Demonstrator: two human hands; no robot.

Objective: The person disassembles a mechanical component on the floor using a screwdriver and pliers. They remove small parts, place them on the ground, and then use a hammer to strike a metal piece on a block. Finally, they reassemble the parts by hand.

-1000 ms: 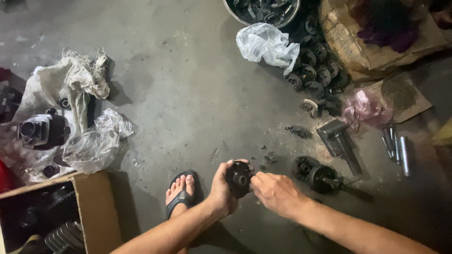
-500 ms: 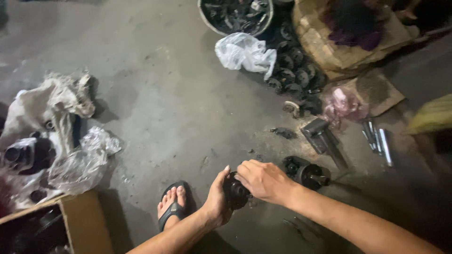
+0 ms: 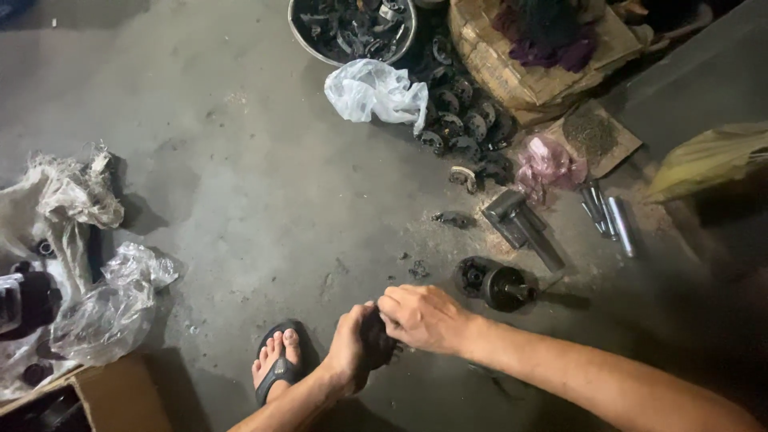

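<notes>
My left hand (image 3: pixel 348 346) grips a small black round metal part (image 3: pixel 376 344) just above the concrete floor. My right hand (image 3: pixel 422 318) lies over the top of the same part, fingers curled on it, so most of the part is hidden. A black cylindrical assembly (image 3: pixel 494 284) sits on the floor just right of my hands. My sandalled foot (image 3: pixel 277 364) rests left of them.
A metal basin (image 3: pixel 404 44) of dark parts and a white plastic bag (image 3: pixel 376 90) lie at the top. Several black round parts (image 3: pixel 460 124), a hammer-like tool (image 3: pixel 520 224) and metal rods (image 3: pixel 612 216) lie right. Crumpled plastic (image 3: pixel 104 308) and a cardboard box (image 3: pixel 112 396) are at left.
The view has shifted, so the scene slid left and up. My right hand has moved from beside the part to cover it from above. My left hand keeps its grip.
</notes>
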